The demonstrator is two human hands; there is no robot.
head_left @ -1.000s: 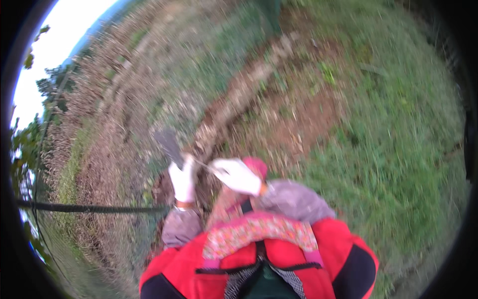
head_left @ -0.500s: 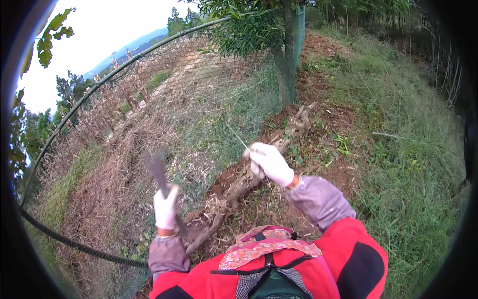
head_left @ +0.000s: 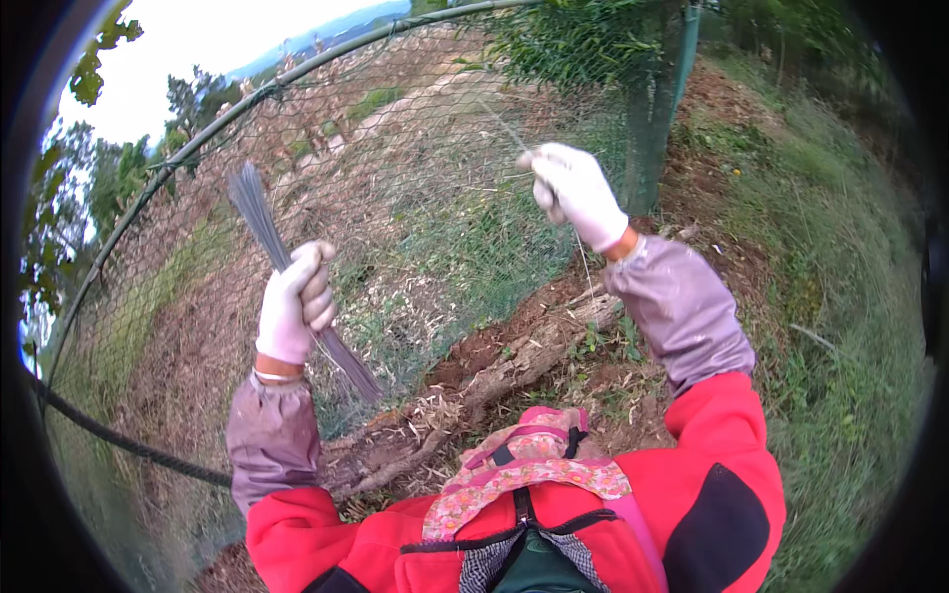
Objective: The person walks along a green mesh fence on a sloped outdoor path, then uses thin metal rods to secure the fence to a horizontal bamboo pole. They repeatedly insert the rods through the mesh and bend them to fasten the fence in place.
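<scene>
My left hand (head_left: 295, 304), in a white glove, is closed around a bundle of thin grey wires (head_left: 259, 219). The bundle slants, its upper end fanning out above the fist and its lower end below the wrist. Raised to the right, my gloved right hand (head_left: 581, 196) pinches one thin light strand of wire (head_left: 504, 126). One end of that strand points up and left; the other hangs below the hand. Beyond both hands stands a green mesh fence net (head_left: 415, 198), and neither hand appears to touch it.
A curved pole (head_left: 326, 54) carries the net's top edge, and a dark rope (head_left: 148, 450) runs along the lower left. A rough log (head_left: 514, 376) lies on the soil at the net's foot. A leafy tree (head_left: 583, 44) stands by a net-wrapped post (head_left: 647, 148); grass (head_left: 840, 395) covers the right.
Both hands have risen and moved farther apart, the right one up and to the right with its strand. The view has shifted, showing the tree and post farther right.
</scene>
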